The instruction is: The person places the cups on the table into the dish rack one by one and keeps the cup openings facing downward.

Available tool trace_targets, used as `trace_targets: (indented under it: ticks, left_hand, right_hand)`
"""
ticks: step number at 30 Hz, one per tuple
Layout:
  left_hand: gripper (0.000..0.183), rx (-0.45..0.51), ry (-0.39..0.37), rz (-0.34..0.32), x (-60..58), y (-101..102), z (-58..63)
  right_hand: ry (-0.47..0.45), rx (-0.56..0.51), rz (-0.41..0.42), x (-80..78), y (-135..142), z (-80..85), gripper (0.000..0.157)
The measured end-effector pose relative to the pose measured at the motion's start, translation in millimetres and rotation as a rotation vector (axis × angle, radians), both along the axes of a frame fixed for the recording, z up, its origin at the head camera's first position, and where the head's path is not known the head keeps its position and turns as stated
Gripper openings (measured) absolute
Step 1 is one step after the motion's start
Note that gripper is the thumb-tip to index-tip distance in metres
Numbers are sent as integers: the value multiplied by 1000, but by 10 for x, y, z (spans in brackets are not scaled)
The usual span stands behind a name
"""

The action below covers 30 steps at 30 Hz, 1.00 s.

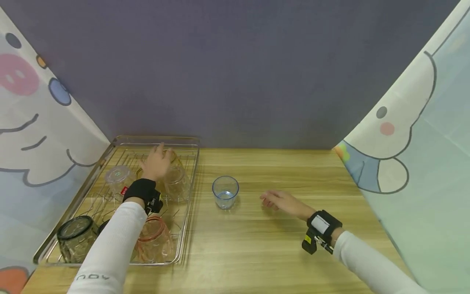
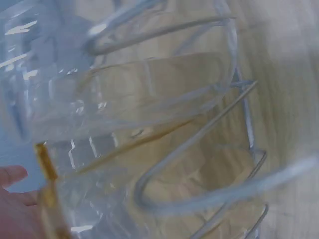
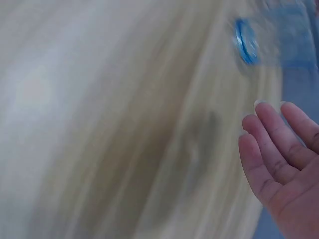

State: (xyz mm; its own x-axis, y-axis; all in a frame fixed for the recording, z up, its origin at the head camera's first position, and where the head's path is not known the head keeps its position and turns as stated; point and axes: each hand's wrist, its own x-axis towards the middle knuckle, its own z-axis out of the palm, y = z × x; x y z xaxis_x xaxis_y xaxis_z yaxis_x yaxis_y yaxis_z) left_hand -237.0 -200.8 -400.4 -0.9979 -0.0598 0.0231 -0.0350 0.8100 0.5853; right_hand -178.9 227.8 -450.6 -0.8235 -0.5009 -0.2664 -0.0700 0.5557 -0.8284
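My left hand (image 1: 157,163) is over the back of a wire rack (image 1: 189,208), its fingers spread beside an amber-rimmed glass (image 1: 177,160). In the left wrist view, fingers (image 2: 12,177) show at the lower left, close to the amber rim (image 2: 46,162) of a clear glass. A clear tumbler (image 1: 176,183) stands upside down just in front of it. My right hand (image 1: 280,202) hovers over the table with fingers loosely bent and holding nothing. To its left, a blue-rimmed glass (image 1: 225,194) stands upright on the wood.
The metal rack holds several upturned glasses: a clear one with a red tag (image 1: 120,179), a dark one (image 1: 77,239) and a pink one (image 1: 156,241). The wooden table (image 1: 257,253) meets a grey back wall (image 1: 257,81). Cartoon-printed panels (image 1: 437,134) flank it.
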Motion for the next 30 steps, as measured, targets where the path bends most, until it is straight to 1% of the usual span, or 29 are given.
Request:
trace_targets:
  ticks: [2,5,7,10,13,15,18,24,27,30]
  left_hand:
    - [70,37,8,-5,43,1,67]
    - [71,123,22,-30,121,9,147]
    - [71,199,29,-51,172,19,188]
    - [71,336,30,-78,235,44,252]
    - [70,445,28,-99,256,86,318]
    - [69,482,29,-114,247,103,352]
    - [67,490,34,-158,218,117,404]
    - [65,418,72,-243,208,40,485]
    - [65,365,82,-274,203,39,500]
    - [65,295,88,-310,178,114,480]
  right_hand:
    - [12,-10,-31,-47,56,10,56]
    - [20,-16,-64,-116,131,37,58]
    - [23,-28,-69,-165,179,71,56]
    - [23,-15,-114,-248,237,155,57]
    - [53,15,-166,-352,298,248,62]
    - [83,24,-193,-430,338,302,65]
    - [127,32,-216,-521,415,384,68]
    - [171,93,-248,-606,503,581,74]
    - [223,152,-234,-629,500,693,77]
    - [293,226,-185,-654,449,799,80]
